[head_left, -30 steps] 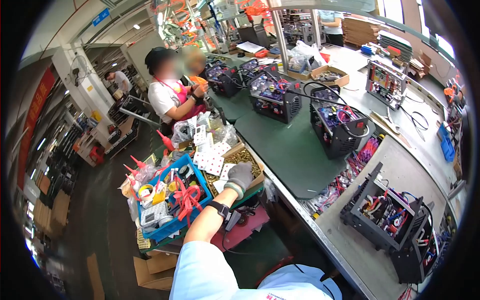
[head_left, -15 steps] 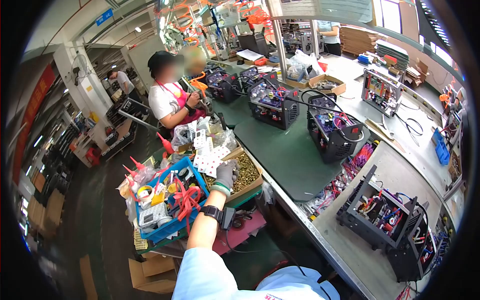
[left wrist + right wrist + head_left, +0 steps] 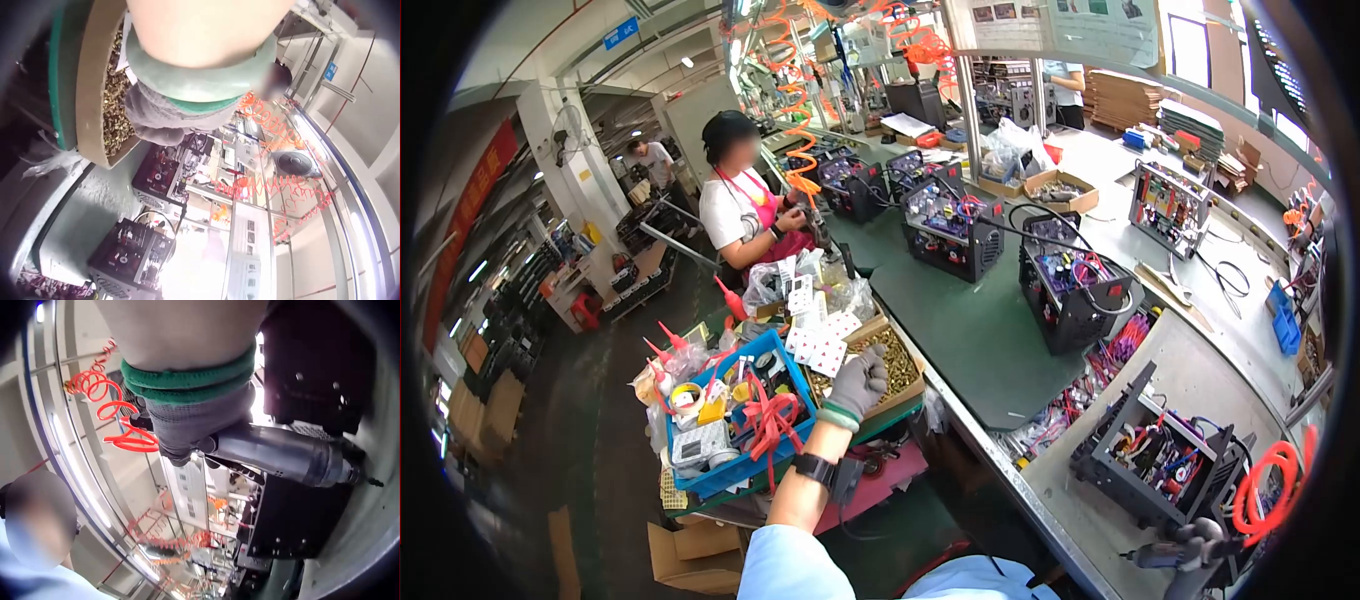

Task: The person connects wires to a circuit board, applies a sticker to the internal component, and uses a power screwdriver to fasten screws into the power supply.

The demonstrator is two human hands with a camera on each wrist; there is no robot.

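Note:
My left hand (image 3: 860, 388), in a grey glove, hangs with curled fingers over the near side of a cardboard box of small brass-coloured screws (image 3: 897, 368). I cannot tell whether anything is inside its fingers. At the lower right, my gloved right hand (image 3: 1200, 545) grips a pneumatic screwdriver (image 3: 281, 456), its dark bit (image 3: 375, 482) pointing away from the hand. A red coiled hose (image 3: 1268, 490) rises beside that hand. Just behind the screwdriver stands an open black machine housing (image 3: 1155, 440) with wires and boards inside, tilted on the grey metal bench (image 3: 1040, 480).
Left of the screw box, a blue crate (image 3: 740, 480) holds tape, red ribbon and small parts. White cards (image 3: 820, 345) overlap the box. Several open machines, such as one (image 3: 1070, 280), line the green bench top (image 3: 960, 350). Another person (image 3: 745, 215) works at the far left side.
My left hand has drawn back from over the screws toward the box's near side, fingers curled. My right hand, the screwdriver and red hose have come into the head view at lower right.

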